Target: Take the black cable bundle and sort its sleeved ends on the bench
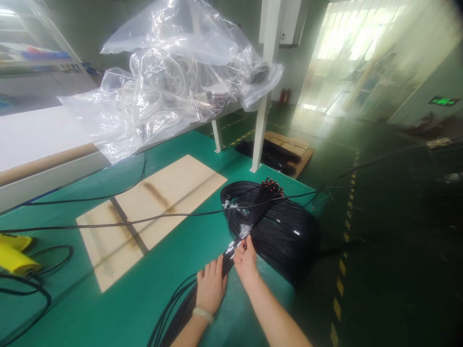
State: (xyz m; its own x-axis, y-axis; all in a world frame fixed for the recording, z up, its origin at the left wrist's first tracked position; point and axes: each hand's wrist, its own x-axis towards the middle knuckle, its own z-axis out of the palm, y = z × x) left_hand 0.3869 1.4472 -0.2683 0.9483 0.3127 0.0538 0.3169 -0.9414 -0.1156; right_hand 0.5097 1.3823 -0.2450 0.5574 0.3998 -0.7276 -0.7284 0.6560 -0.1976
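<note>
My left hand (211,285) lies over a thick bundle of black cables (231,258), its fingers curled around the strands. My right hand (246,258) pinches the same bundle at small white tags (231,247), just below a band of clear tape (245,231). The bundle runs up across a large coil of black cable (287,236) and ends in several red-tipped cable ends (271,189). The coil rests on a green work mat (144,308). A thin black cable (144,220) crosses the mat beyond my hands.
Two plywood boards (152,212) lie on the mat. A yellow tool (16,255) sits at the left edge among black wires. A clear plastic bag of cables (162,82) lies on a white bench (39,137). A wooden pallet (289,149) holds black cables on the floor beyond.
</note>
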